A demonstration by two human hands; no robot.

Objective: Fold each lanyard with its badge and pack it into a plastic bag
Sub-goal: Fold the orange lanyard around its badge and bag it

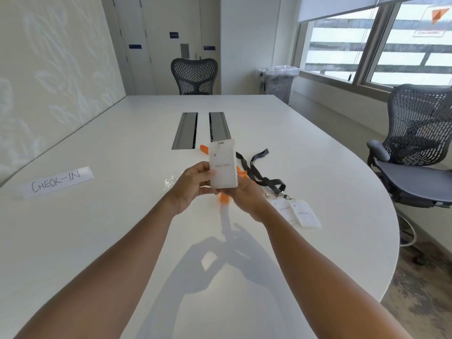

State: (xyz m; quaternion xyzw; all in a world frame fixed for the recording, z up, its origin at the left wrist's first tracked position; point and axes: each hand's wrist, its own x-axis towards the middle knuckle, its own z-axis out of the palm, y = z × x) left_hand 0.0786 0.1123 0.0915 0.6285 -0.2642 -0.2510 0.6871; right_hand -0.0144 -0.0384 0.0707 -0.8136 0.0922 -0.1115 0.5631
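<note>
A white badge (223,165) in a clear sleeve stands upright above the table, held by both hands. My left hand (193,185) pinches its left edge with thumb on the front. My right hand (247,196) grips its lower right corner from behind. Its orange lanyard (224,198) shows below my hands and again behind the badge. Two more white badges (302,213) with dark grey lanyards (264,176) lie on the table to the right. A clear plastic bag (170,179) lies flat just left of my left hand.
A paper strip reading CHECK-IN (57,182) lies at the left on the white table (318,152). Two grey cable hatches (186,130) sit in the table's middle. Mesh office chairs stand at the far end (194,75) and at the right (415,143).
</note>
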